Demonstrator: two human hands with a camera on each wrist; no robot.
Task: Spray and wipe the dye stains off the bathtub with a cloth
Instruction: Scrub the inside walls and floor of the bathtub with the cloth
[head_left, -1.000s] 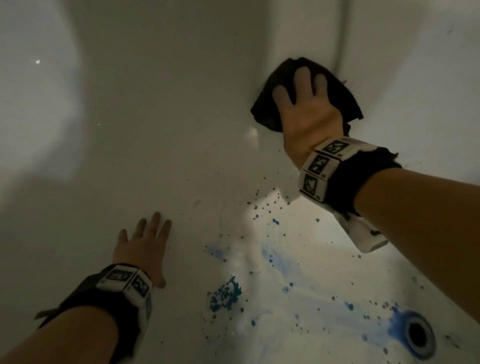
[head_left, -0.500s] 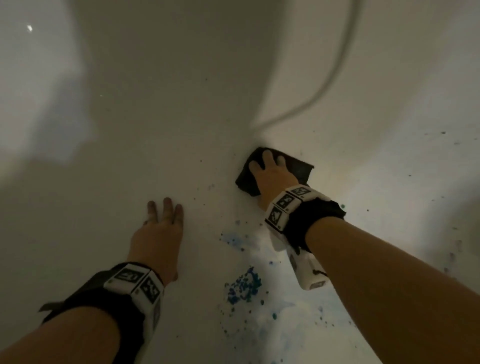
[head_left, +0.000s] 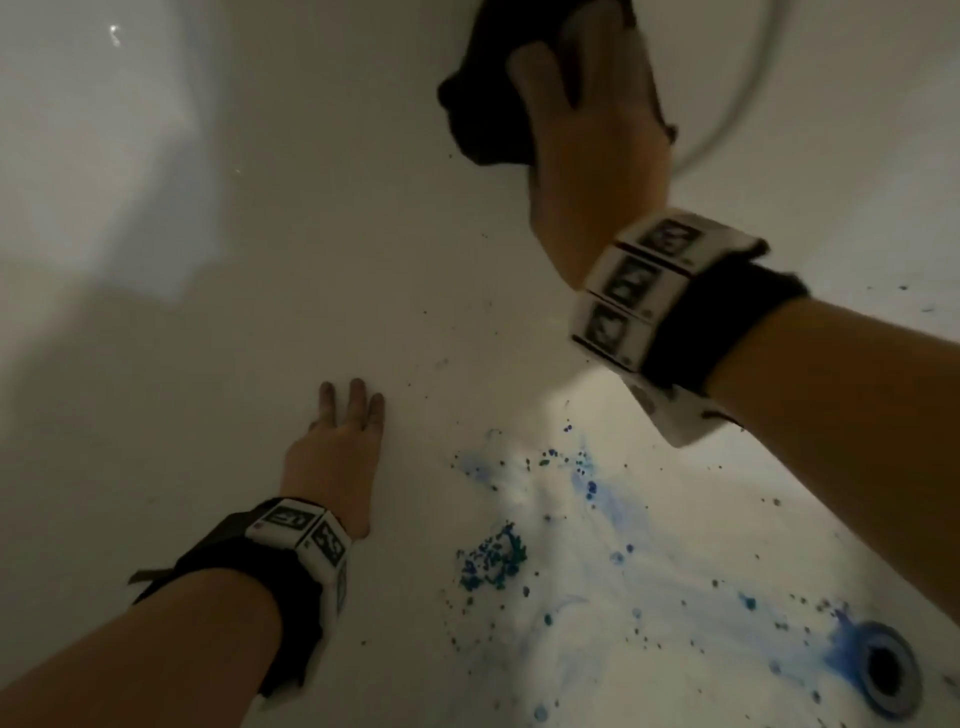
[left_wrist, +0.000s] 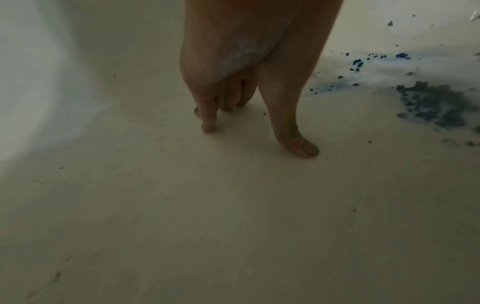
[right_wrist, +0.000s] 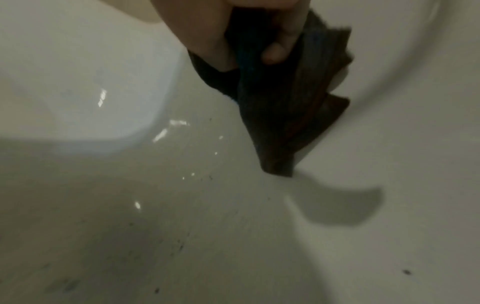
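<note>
My right hand (head_left: 587, 130) presses a dark cloth (head_left: 483, 119) against the far curve of the white bathtub (head_left: 260, 312), fingers spread over it. In the right wrist view my thumb (right_wrist: 275, 55) curls onto the cloth (right_wrist: 291, 115), whose loose end hangs down. My left hand (head_left: 337, 452) lies flat on the tub floor; in the left wrist view the hand (left_wrist: 233, 67) touches the floor with its fingertips. Blue dye stains (head_left: 491, 564) spatter the floor right of it, seen as a blue-grey patch (left_wrist: 431, 105) in the left wrist view.
A round drain (head_left: 891, 670) sits at the lower right with a strong blue smear (head_left: 852, 644) beside it. A thin curved grey line (head_left: 737, 104), perhaps a hose, runs along the tub wall right of the cloth. Small dark specks dot the floor.
My right hand has pushed the cloth away from beside the left hand, up the far curve of the tub. The left hand stays planted on the floor.
</note>
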